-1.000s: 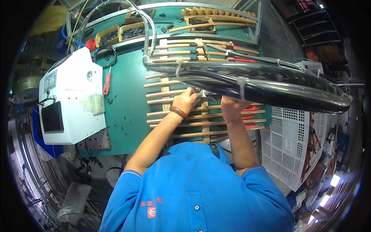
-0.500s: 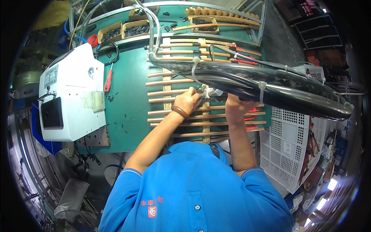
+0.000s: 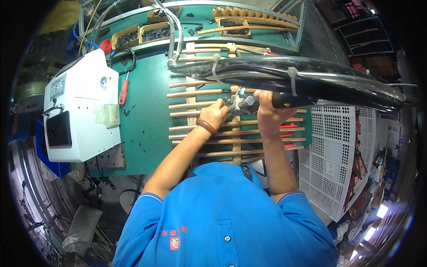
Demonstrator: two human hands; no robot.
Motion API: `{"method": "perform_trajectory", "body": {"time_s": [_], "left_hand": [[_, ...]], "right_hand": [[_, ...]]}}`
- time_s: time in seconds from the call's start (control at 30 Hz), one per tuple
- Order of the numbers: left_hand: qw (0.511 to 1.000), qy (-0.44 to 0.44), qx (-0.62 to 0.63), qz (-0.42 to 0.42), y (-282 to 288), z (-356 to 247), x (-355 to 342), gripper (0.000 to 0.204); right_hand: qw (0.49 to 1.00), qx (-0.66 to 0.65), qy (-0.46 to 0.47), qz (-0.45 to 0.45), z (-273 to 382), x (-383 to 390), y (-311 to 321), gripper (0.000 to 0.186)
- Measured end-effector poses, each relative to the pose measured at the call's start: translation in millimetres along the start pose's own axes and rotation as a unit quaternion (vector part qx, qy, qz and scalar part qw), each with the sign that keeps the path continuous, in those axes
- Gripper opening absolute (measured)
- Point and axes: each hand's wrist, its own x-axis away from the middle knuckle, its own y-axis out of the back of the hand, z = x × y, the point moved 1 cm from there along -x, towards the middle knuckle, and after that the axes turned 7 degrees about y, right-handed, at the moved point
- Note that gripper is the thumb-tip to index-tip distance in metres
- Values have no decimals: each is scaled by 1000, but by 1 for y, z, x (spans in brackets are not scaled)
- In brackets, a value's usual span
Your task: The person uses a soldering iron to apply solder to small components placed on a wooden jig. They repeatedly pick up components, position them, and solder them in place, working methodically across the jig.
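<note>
Gripping right hand (image 3: 270, 115): my tool (image 3: 243, 103), likely hefty, best held mid-body.
Left hand (image 3: 214, 115): curled at its nine o'clock, hold unclear.

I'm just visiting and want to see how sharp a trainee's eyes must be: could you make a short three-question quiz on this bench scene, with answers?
1. True or false: on the green flat tabletop, the red-handled screwdriver lies between the white boxy machine and the long copper-coloured rods.
2. Which hand grips the metal tool with the silver-grey front?
A) left
B) right
C) neither
3. Fill in the colour: the rounded wristband just behind the left hand is ____.

Key:
1. True.
2. B, the right hand.
3. Brown.
</note>
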Motion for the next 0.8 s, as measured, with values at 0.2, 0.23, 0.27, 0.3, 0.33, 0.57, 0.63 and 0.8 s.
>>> {"method": "perform_trajectory", "body": {"time_s": [0.2, 0.23, 0.27, 0.3, 0.33, 0.57, 0.63, 0.8], "left_hand": [[1000, 14, 0, 1, -2, 2, 0, 15], [1000, 12, 2, 2, -3, 0, -1, 15], [1000, 11, 4, 0, -2, 0, -1, 15], [1000, 10, 6, -3, -1, 0, -1, 16], [1000, 9, 7, -4, -1, 0, -1, 16], [1000, 17, -4, -15, -2, -1, 1, 16], [1000, 14, 5, -10, -1, -1, 1, 16], [1000, 21, 8, 0, 0, -3, 0, 16]], "right_hand": [[993, -84, -77, -41, 8, -5, -8, 21], [941, -255, -201, -95, -13, 6, 6, 23], [921, -296, -231, -101, -21, 11, 11, 25], [899, -335, -261, -108, -29, 16, 15, 27], [945, -248, -202, -72, -19, 9, 8, 28], [996, -37, -72, -41, 1, 3, 0, 26], [998, 52, 6, -33, -7, 4, 1, 20], [998, -33, -21, -44, 5, -4, 0, 16]]}}
